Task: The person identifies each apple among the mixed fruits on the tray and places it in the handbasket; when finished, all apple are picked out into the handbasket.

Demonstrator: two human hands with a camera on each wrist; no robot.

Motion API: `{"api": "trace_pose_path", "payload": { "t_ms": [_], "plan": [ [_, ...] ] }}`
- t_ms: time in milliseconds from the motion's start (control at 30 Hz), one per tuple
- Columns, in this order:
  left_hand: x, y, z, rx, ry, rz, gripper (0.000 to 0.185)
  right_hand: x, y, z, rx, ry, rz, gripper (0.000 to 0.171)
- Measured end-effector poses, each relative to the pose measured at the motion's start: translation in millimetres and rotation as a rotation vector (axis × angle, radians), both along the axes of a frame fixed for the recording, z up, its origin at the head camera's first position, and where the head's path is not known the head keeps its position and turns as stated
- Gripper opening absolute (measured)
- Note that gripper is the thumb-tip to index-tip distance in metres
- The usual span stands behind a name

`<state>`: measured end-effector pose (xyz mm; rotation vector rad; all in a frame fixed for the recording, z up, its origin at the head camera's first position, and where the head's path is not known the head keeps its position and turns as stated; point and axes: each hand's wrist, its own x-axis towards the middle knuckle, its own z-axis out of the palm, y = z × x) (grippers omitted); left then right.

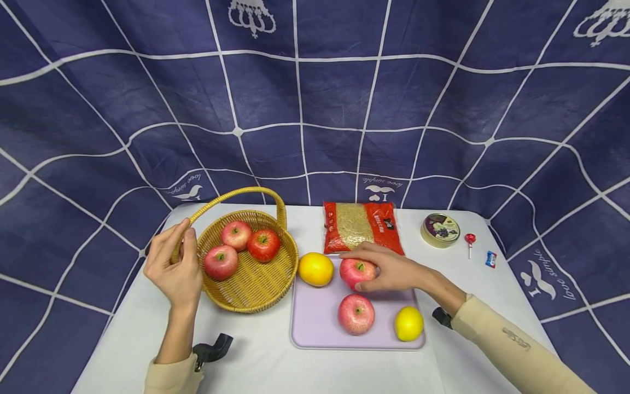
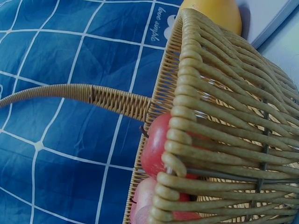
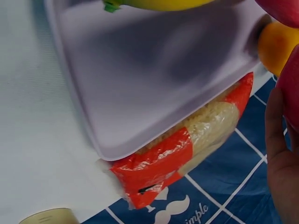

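My left hand point(image 1: 176, 271) grips the handle point(image 1: 231, 194) of a round wicker basket point(image 1: 251, 293). Inside the basket are a deep red apple point(image 1: 264, 245) and two pinkish apples point(image 1: 221, 262). Over the back of a pale lilac tray point(image 1: 320, 331), my right hand point(image 1: 394, 269) holds a red apple point(image 1: 355, 273) between thumb and fingers. Another pinkish apple point(image 1: 356, 314) sits on the tray just in front of it. An orange-yellow fruit point(image 1: 316, 269) lies at the tray's back left corner, and a yellow fruit point(image 1: 408, 324) at its front right.
Behind the tray lies a red and clear packet point(image 1: 361, 224) of pale yellow grains. A round tin point(image 1: 440, 230), a red lollipop point(image 1: 470, 241) and a small blue-and-red wrapped item point(image 1: 490, 259) are at the back right. A dark checked cloth point(image 1: 334, 98) hangs behind the white table.
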<state>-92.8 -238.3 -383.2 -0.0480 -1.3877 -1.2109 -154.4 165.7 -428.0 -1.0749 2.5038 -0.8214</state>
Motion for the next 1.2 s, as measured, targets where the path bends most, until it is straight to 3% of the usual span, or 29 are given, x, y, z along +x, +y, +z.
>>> {"api": "trace_pose_path", "payload": {
  "t_ms": [633, 1200],
  "plan": [
    [0.7, 0, 0.7, -0.011, -0.006, -0.001, 0.014, -7.3, -19, 14.8, -0.045, -0.011, 0.062, 0.064],
    [0.3, 0, 0.2, -0.009, -0.01, 0.012, 0.013, -10.6, -52, 19.2, -0.01, -0.031, 0.133, 0.065]
  ]
}}
